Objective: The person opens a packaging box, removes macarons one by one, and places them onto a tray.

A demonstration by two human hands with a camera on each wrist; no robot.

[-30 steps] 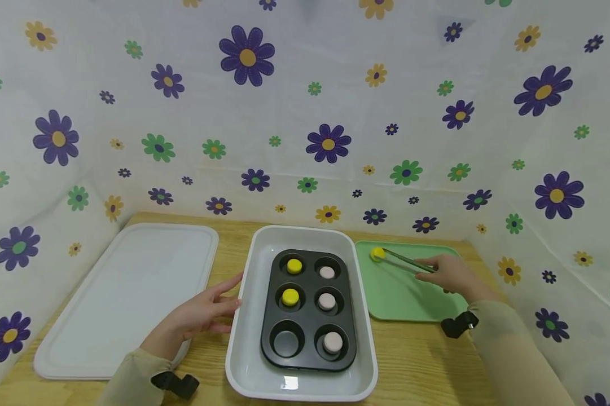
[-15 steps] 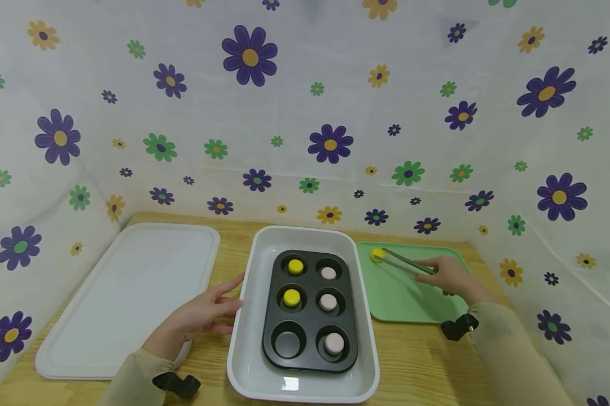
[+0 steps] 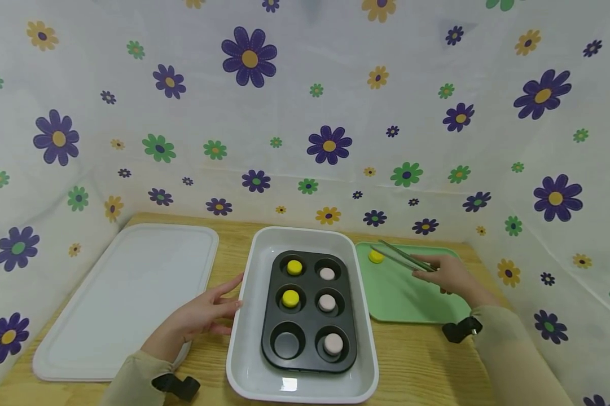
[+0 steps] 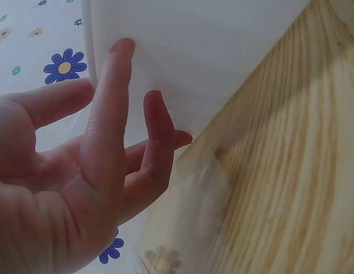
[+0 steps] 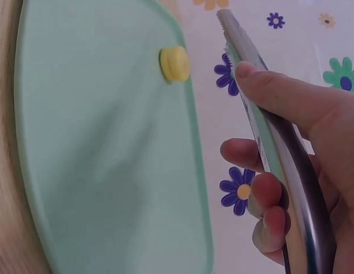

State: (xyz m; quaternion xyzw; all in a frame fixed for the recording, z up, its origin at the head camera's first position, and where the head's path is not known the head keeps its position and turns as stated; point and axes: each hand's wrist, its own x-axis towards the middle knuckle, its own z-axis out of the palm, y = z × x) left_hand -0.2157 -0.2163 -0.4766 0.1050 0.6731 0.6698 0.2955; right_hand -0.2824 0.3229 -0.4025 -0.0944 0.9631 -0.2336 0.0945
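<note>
My right hand (image 3: 449, 273) holds metal tongs (image 3: 405, 255) above the green tray (image 3: 396, 301). A yellow macaron (image 3: 376, 256) sits near that tray's far left corner, just below the tong tips. The right wrist view shows the tongs (image 5: 297, 165) between thumb and fingers, with the macaron (image 5: 175, 63) apart from them. With fingertips, my left hand (image 3: 200, 316) touches the left side of a deep white tray (image 3: 244, 361). Inside it lies a dark muffin pan (image 3: 308, 318). Two yellow macarons (image 3: 290, 298) occupy its left cups, three pale pink ones (image 3: 327, 303) its right cups; the near left cup is empty.
A flat white tray (image 3: 117, 299) lies at the left on the wooden table (image 3: 406, 361). Flower-printed cloth (image 3: 294, 101) rises behind the table and along both sides.
The tong tips have come up off the yellow macaron on the green tray and now hover above it. That macaron has stayed put. My left hand keeps its place.
</note>
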